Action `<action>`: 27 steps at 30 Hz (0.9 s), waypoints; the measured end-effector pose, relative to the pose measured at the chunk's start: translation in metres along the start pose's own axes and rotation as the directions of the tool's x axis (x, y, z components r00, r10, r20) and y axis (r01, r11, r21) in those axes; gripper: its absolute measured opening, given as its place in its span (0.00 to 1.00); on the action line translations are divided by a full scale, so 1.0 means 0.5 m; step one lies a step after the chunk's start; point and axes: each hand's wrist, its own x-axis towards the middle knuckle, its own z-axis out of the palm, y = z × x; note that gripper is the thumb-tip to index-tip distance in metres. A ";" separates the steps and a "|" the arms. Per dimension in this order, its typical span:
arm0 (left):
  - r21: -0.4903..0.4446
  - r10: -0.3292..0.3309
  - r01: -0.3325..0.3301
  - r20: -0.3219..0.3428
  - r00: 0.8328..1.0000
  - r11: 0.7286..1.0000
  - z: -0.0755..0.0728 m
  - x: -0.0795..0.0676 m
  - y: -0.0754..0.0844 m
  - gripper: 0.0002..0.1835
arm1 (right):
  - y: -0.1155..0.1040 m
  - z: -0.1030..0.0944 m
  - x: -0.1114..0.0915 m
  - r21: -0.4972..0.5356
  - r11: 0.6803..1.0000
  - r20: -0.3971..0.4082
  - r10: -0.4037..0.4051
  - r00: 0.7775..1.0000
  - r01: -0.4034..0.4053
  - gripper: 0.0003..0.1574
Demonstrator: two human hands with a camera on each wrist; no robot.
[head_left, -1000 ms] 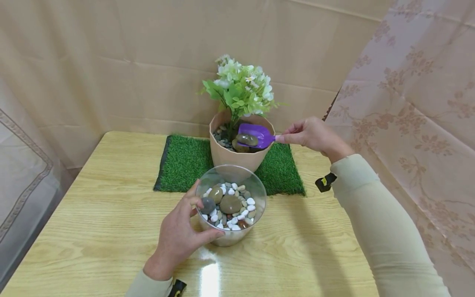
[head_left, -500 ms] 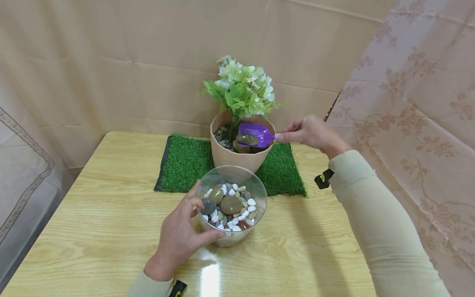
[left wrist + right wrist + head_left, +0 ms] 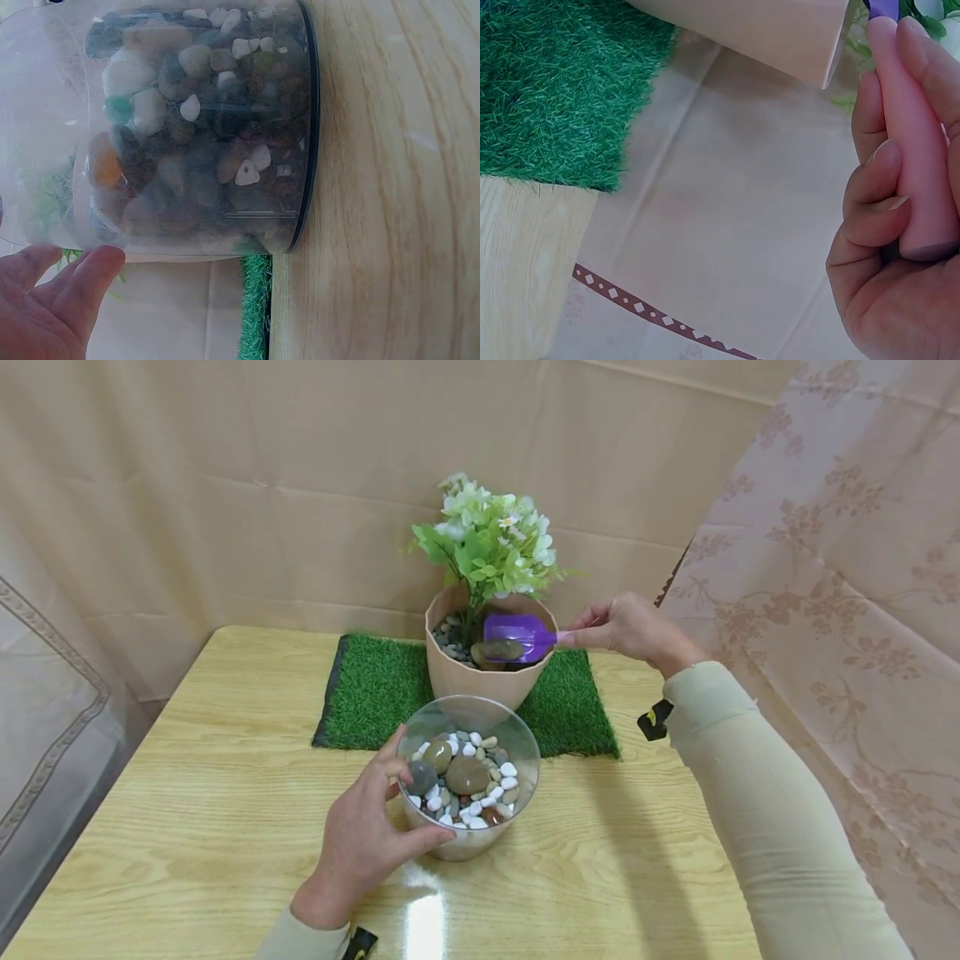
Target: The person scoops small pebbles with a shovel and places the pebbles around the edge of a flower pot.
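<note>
My right hand (image 3: pixel 630 631) grips the pink handle (image 3: pixel 915 150) of a small garden trowel whose purple blade (image 3: pixel 517 631) is inside the beige flowerpot (image 3: pixel 480 681). The blade is tilted, and a smooth brown stone (image 3: pixel 504 649) lies along its near edge, over another large stone in the pot. With fingers and thumb spread round the rim, my left hand (image 3: pixel 367 827) holds a clear round container (image 3: pixel 517 747) on the table. White, grey and brown pebbles fill its lower part, with several larger stones on top; the left wrist view shows them through the wall (image 3: pixel 202 135).
White and green flowers (image 3: pixel 502 535) stand in the pot, with pebbles (image 3: pixel 450 639) at their base. Beneath the pot lies a green artificial grass mat (image 3: pixel 378 693) on the wooden table (image 3: pixel 195 810). A beige curtain (image 3: pixel 315 510) hangs behind; patterned cloth (image 3: pixel 847 568) is at the right.
The trowel's blade has tipped toward me and dropped slightly, and the brown stone has shifted to its near edge. My left hand and the clear container stay almost where they were.
</note>
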 end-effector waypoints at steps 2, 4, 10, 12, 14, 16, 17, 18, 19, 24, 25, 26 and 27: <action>0.001 -0.004 0.004 0.002 1.000 1.000 0.000 0.000 0.000 0.40 | -0.001 0.001 0.000 -0.012 1.000 -0.001 -0.010 1.000 0.010 0.29; -0.002 -0.004 0.004 0.002 1.000 1.000 0.000 -0.001 0.000 0.40 | -0.003 0.003 0.000 -0.024 0.999 -0.003 -0.022 1.000 0.022 0.27; -0.002 -0.010 0.010 0.003 1.000 1.000 0.001 -0.001 0.000 0.40 | -0.005 0.006 0.003 -0.054 0.998 0.001 -0.038 0.999 0.038 0.23; 0.005 -0.010 0.010 0.002 1.000 1.000 0.001 -0.001 0.000 0.40 | -0.006 0.006 0.003 -0.065 0.997 0.007 -0.040 0.999 0.041 0.21; 0.009 -0.011 0.011 0.003 1.000 1.000 0.000 -0.001 0.000 0.40 | -0.008 0.007 0.002 -0.075 0.996 0.012 -0.049 0.999 0.049 0.19; 0.008 -0.014 0.014 0.006 1.000 1.000 0.000 -0.001 0.000 0.40 | -0.009 0.008 0.001 -0.085 0.994 0.018 -0.064 0.998 0.065 0.18; 0.007 -0.015 0.015 0.007 1.000 1.000 0.000 -0.001 0.001 0.40 | -0.011 0.008 0.001 -0.090 0.993 0.020 -0.071 0.997 0.072 0.17; 0.007 -0.017 0.017 0.008 1.000 1.000 0.000 -0.001 0.001 0.40 | -0.011 0.008 0.001 -0.096 0.992 0.020 -0.078 0.997 0.080 0.17; 0.008 -0.019 0.018 0.009 1.000 1.000 0.000 -0.001 0.001 0.40 | -0.012 0.009 0.001 -0.101 0.991 0.021 -0.085 0.996 0.087 0.17; 0.014 -0.020 0.020 0.010 1.000 1.000 0.000 -0.001 0.002 0.40 | -0.014 0.009 0.001 -0.115 0.989 0.011 -0.089 0.996 0.090 0.17; 0.016 -0.022 0.021 0.011 1.000 1.000 0.000 -0.001 0.002 0.41 | -0.015 0.009 0.001 -0.115 0.990 0.007 -0.085 0.996 0.085 0.17; 0.018 -0.023 0.023 0.012 1.000 1.000 0.000 -0.001 0.003 0.41 | -0.015 0.009 0.001 -0.117 0.990 0.003 -0.082 0.997 0.082 0.17; 0.019 -0.025 0.025 0.012 1.000 1.000 0.000 -0.001 0.003 0.41 | -0.015 0.009 0.000 -0.116 0.990 -0.002 -0.079 0.997 0.078 0.17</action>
